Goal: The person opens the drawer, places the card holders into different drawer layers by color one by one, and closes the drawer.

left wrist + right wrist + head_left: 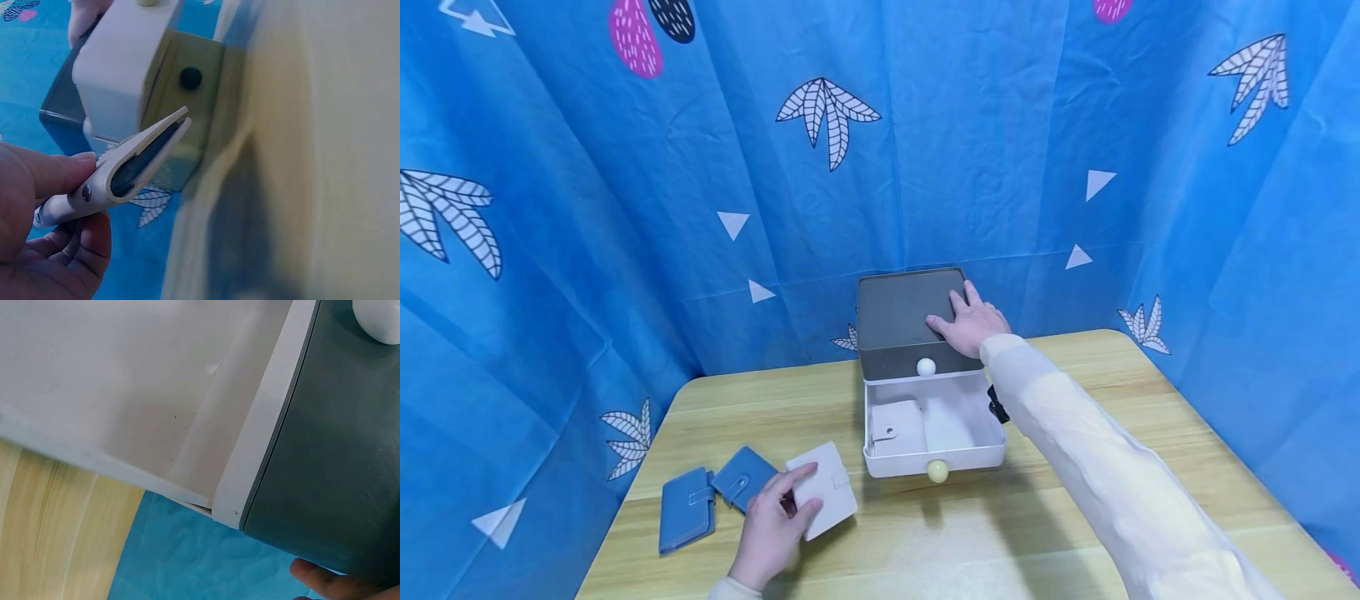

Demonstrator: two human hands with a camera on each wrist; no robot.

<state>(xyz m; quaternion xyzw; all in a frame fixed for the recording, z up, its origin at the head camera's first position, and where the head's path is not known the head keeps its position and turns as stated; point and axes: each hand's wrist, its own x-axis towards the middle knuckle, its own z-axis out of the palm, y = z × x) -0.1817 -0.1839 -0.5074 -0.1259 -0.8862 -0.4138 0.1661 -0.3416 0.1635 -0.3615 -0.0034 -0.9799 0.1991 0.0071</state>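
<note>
My left hand pinches a white card wallet between thumb and fingers, above the table in front of the drawer box. In the left wrist view the wallet shows edge-on, folded, with a metal snap and a dark inside. My right hand rests on the grey top of the drawer box, fingers spread. The lower white drawer is pulled out. Another white wallet with a snap tab lies in its left part. The upper grey drawer is closed.
Two blue card wallets lie on the wooden table: one upright-lying wallet at far left, one tilted wallet beside my left hand. A black strap is right of the drawer. A blue curtain stands behind.
</note>
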